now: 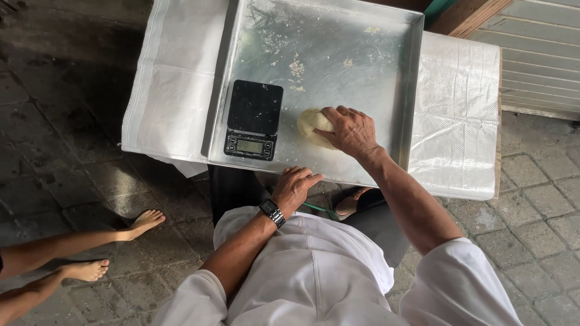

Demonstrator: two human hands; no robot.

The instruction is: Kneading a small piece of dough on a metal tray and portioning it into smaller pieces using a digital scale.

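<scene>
The dough ball sits on the big metal tray, just right of the black kitchen scale, and the person's right hand is cupped over its right side, fingers curled onto it. Looks like a soft, pale lump, probably a bit tacky and easy to dent, so it likely wants a loose scoop from underneath or a whole-palm cup rather than a pinch. Shouldn't weigh much. The floury smears further up the tray suggest it sticks some.

The left hand is open and relaxed, fingers resting on the near edge of the tray, holding nothing. There's a wristwatch on that arm.

The tray rests on a table covered with white woven sacking. The scale is the only thing close to the dough, near it but not touching, so any slide to the left would bump into it. The rest of the tray surface is just scattered crumbs. Someone else's bare feet poke in from the left over the paving stones, well apart from the table.
</scene>
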